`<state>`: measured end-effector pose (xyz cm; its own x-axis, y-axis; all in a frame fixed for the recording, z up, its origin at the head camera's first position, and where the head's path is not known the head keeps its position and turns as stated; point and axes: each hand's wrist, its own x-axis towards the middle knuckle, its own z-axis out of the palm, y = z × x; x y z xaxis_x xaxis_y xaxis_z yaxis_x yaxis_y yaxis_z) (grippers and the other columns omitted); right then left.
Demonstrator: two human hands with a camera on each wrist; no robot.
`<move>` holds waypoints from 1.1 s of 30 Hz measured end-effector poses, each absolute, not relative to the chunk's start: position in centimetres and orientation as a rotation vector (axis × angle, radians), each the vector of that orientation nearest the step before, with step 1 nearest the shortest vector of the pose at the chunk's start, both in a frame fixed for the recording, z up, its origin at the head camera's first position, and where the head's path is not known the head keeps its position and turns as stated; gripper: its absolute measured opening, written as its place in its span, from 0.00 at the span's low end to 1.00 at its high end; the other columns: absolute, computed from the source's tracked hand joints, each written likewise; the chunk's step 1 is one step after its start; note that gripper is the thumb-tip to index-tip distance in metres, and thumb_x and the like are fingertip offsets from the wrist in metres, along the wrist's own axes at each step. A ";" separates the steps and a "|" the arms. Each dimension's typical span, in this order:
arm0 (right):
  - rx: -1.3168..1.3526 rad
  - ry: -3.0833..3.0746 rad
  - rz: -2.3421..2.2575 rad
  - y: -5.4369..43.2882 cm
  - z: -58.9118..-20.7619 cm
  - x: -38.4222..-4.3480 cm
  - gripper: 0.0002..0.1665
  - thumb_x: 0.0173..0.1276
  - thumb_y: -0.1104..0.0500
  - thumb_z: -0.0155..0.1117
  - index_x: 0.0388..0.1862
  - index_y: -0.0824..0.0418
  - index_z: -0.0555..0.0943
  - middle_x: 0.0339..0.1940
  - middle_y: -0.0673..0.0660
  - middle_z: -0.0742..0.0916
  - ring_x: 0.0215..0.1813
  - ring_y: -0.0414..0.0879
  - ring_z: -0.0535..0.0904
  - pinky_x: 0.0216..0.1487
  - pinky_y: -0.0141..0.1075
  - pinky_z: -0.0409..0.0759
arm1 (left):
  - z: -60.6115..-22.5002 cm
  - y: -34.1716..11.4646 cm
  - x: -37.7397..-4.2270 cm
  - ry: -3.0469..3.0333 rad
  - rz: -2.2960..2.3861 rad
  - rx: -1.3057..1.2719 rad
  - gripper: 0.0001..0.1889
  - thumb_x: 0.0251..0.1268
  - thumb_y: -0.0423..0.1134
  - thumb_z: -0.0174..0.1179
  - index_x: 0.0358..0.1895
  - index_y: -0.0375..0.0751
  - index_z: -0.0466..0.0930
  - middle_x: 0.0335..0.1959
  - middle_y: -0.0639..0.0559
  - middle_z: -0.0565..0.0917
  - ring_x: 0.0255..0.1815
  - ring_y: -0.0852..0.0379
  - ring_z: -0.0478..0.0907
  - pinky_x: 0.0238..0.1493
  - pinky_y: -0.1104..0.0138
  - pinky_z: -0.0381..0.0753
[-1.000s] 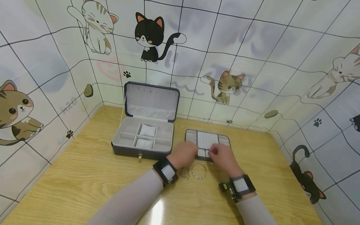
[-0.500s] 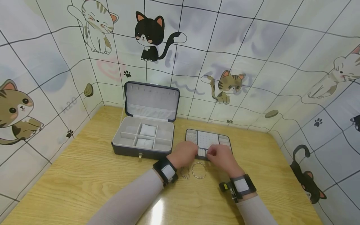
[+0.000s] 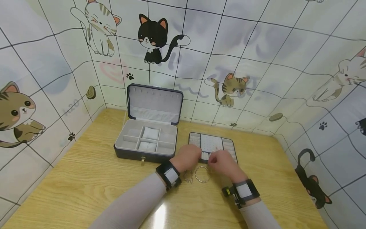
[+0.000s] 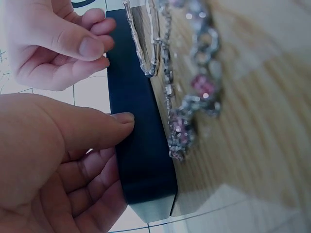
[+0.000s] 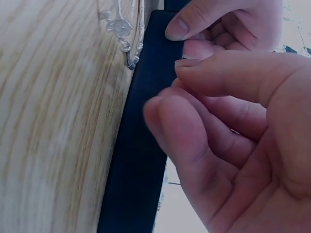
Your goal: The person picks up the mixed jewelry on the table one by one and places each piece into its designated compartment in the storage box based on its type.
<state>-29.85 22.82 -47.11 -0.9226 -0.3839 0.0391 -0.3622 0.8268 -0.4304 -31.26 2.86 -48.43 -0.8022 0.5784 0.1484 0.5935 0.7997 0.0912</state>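
A flat jewelry tray (image 3: 210, 140) with a dark rim, white ring rolls and a pale perforated pad lies right of the middle. My left hand (image 3: 187, 157) grips its near left edge, thumb (image 4: 102, 127) on the dark front side and fingers behind. Over the near edge, by the ring rolls, is my right hand (image 3: 224, 163). Its thumb (image 5: 218, 73) and fingers are bent toward each other; I cannot tell whether something tiny is between them. Just in front of the tray lie a gold-toned bangle (image 3: 202, 174) and a chain bracelet (image 4: 182, 126) with pink stones.
On the left stands an open dark jewelry box (image 3: 145, 140), its lid leaning back. Two white cushions (image 3: 150, 133) sit in its middle compartments. The wooden table (image 3: 85, 184) meets cat-patterned sheets (image 3: 197, 63) at the back and sides.
My right hand has shifted slightly left and nearer along the tray's front edge, uncovering more of its right side. The left hand stays at the left edge.
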 end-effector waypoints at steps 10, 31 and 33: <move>-0.630 2.954 -0.552 22.1 -47.1 -29.5 0.11 0.58 0.65 0.74 0.21 0.51 0.86 0.23 0.45 0.86 0.28 0.40 0.78 0.35 0.37 0.80 | -48.3 2.8 -31.2 -2.874 -0.192 -0.934 0.05 0.63 0.34 0.69 0.36 0.51 0.87 0.31 0.58 0.87 0.31 0.60 0.76 0.30 0.66 0.78; -0.638 2.929 -0.437 20.8 -47.6 -28.9 0.11 0.57 0.67 0.77 0.21 0.54 0.84 0.21 0.45 0.83 0.26 0.40 0.76 0.31 0.34 0.76 | -48.4 2.8 -31.1 -2.863 -0.231 -0.924 0.05 0.66 0.35 0.67 0.34 0.51 0.86 0.30 0.58 0.86 0.30 0.60 0.77 0.29 0.66 0.76; -0.628 2.941 -0.416 20.7 -47.7 -28.8 0.13 0.58 0.67 0.77 0.20 0.54 0.83 0.20 0.46 0.82 0.26 0.40 0.75 0.31 0.34 0.76 | -48.5 2.8 -31.1 -2.863 -0.226 -0.924 0.05 0.66 0.35 0.67 0.35 0.51 0.86 0.31 0.58 0.87 0.31 0.60 0.77 0.29 0.66 0.77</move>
